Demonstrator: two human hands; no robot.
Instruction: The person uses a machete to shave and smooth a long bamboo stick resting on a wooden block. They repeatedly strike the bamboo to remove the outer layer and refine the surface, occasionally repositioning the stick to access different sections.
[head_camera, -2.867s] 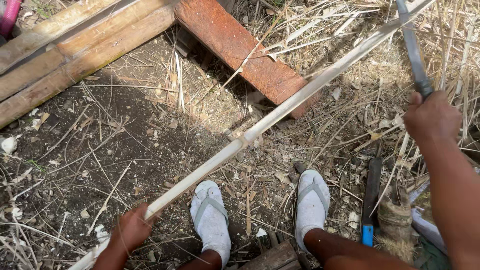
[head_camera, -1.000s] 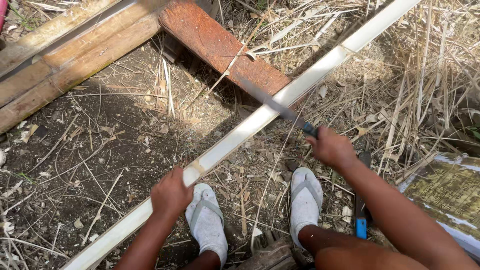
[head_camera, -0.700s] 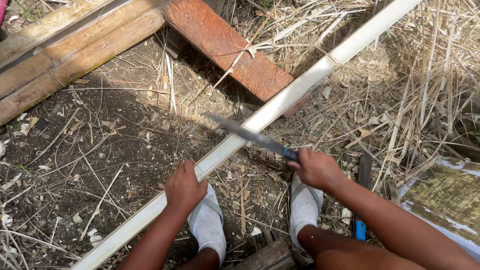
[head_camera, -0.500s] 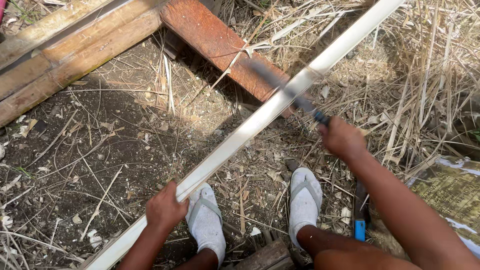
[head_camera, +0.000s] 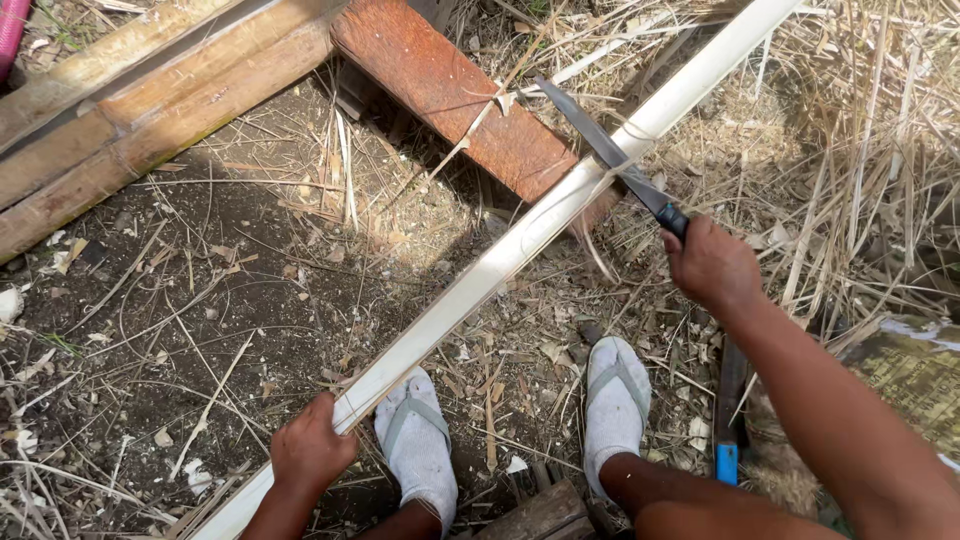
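Observation:
A long pale strip of split bamboo (head_camera: 520, 240) runs diagonally from the lower left to the upper right. My left hand (head_camera: 312, 452) grips it near its lower end, beside my left foot. My right hand (head_camera: 712, 266) is closed on the dark handle of a long knife (head_camera: 600, 148). The blade lies across the strip at its upper part, where a thin curl of shaving hangs off the edge. The strip rests over a reddish-brown plank (head_camera: 455, 95).
Weathered wooden beams (head_camera: 130, 120) lie at the upper left. Dry straw (head_camera: 850, 170) covers the ground on the right. My feet in white socks and sandals (head_camera: 420, 450) stand at the bottom. A blue-ended tool (head_camera: 728, 410) lies by my right leg.
My right hand has carried the knife up along the strip toward the upper right, and my left hand has slid lower down it. A thin shaving now curls off at the blade.

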